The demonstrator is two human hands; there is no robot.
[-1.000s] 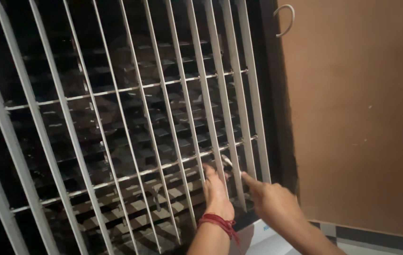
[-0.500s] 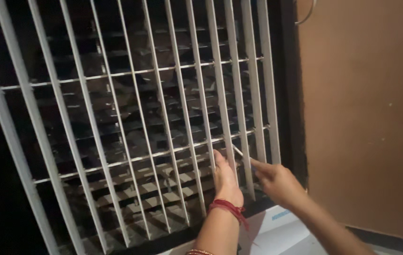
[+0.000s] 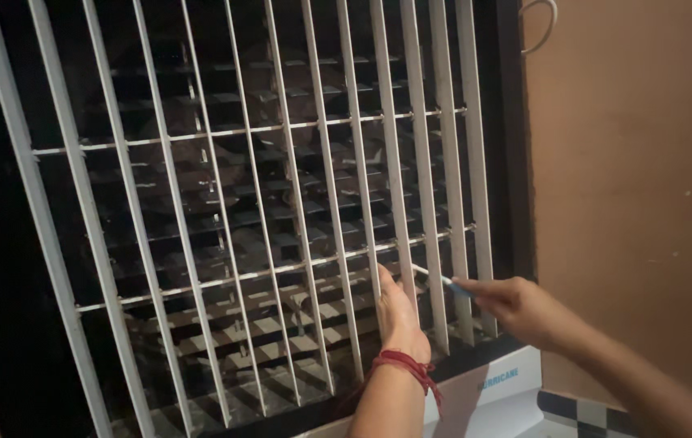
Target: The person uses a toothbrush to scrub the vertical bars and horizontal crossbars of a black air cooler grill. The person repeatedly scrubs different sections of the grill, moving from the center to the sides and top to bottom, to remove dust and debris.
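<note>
Looking down past my forearms, nearest first: left wrist carries a red thread band (image 3: 411, 367), and the left hand (image 3: 399, 312) lies flat against the white window grille (image 3: 200, 243), fingers pushed between two upright bars at its lower right, so I cannot tell whether they close on anything behind. Right hand (image 3: 524, 307) sits just beside it, to the right, thumb and forefinger pinched shut on a slim rod (image 3: 435, 276), pale with a bluish end at the grip. Rod's long axis runs up and to the left from the pinch, its free tip passing between the bars just above the left hand's fingertips. Right hand is the one on the rod; left is close under its tip. Below both, a white appliance top (image 3: 492, 397). Behind the bars, dark louvred slats (image 3: 281, 235), detail murky. Right of the frame, a brown wall (image 3: 638, 186) with a small hook (image 3: 542, 24) high up.
</note>
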